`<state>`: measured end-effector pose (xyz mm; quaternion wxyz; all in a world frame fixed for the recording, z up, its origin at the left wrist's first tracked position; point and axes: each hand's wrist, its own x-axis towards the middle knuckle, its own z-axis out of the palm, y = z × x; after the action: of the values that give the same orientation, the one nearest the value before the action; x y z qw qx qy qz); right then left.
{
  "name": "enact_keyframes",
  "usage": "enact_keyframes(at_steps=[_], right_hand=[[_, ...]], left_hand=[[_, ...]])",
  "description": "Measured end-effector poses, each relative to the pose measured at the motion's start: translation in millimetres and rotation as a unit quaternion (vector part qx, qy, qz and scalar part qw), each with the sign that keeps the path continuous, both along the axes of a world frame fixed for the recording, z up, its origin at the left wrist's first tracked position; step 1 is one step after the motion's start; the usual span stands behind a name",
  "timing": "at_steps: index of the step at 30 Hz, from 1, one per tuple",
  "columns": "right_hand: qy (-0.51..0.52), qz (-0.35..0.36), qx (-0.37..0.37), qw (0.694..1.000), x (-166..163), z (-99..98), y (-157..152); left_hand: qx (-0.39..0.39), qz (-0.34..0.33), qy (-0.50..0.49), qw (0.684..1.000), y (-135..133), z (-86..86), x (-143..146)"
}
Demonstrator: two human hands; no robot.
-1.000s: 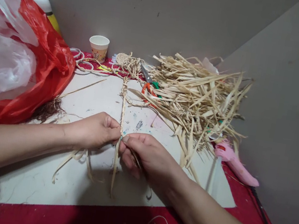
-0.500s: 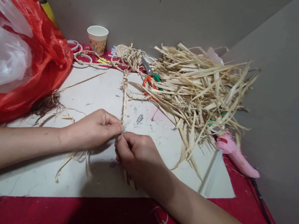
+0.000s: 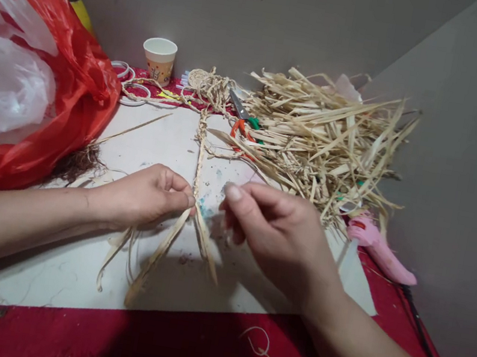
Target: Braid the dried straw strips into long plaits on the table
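The left hand (image 3: 144, 196) pinches the thin braided pale straw cord (image 3: 200, 154) at its near end, on the white board (image 3: 69, 260). The cord runs toward 12 o'clock and its loose flat strips (image 3: 162, 251) fan toward 6. The right hand (image 3: 278, 237) hovers at 3 o'clock, fingers loosely curled; whether it holds anything, I cannot tell.

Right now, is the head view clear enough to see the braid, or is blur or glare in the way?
Head view: the braid is sharp under soft, even light, no glare; the right hand looks slightly smeared at its fingers; a soft shadow lies on the white board beneath it.
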<state>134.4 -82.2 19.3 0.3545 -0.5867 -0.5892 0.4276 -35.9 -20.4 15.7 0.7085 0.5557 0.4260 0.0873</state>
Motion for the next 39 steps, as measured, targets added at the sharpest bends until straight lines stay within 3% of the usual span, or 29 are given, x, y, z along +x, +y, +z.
enact_keyframes(at_steps=[2, 5, 7, 12, 19, 28, 31, 34, 39], right_hand=[[0.073, -0.002, -0.061, 0.995, 2.0, -8.5, 8.2], [0.143, 0.105, -0.181, 0.967, 0.2, -26.1, 14.3], [0.165, 0.145, -0.214, 0.952, -1.8, -34.7, 15.3], [0.177, 0.155, -0.206, 0.950, -2.7, -38.2, 18.3], [0.255, 0.143, -0.266, 0.918, -0.5, -34.5, 21.4], [0.155, 0.107, -0.211, 0.959, -6.0, -44.8, 18.6], [0.146, 0.092, -0.210, 0.962, -8.2, -43.9, 16.8], [0.191, 0.080, -0.202, 0.957, -10.1, -41.0, 14.9], [0.280, 0.080, -0.240, 0.926, -12.3, -37.6, 11.9]], left_hand=[[0.011, -0.007, -0.007, 1.000, 0.8, -0.2, -1.6], [0.039, -0.036, -0.005, 0.999, 1.9, -3.3, -3.7], [0.057, -0.050, -0.002, 0.997, 2.7, -5.6, -4.8], [0.072, -0.102, -0.011, 0.992, 7.0, -6.3, -6.0], [0.046, -0.121, -0.004, 0.992, 12.2, 1.0, -3.3], [0.069, -0.136, 0.058, 0.987, 12.5, 3.9, -5.0], [0.041, -0.145, 0.067, 0.986, 11.3, 7.1, -3.4], [0.002, -0.140, 0.062, 0.988, 7.8, 8.5, -1.1], [0.028, -0.116, 0.061, 0.991, -2.0, 8.6, 1.5]])
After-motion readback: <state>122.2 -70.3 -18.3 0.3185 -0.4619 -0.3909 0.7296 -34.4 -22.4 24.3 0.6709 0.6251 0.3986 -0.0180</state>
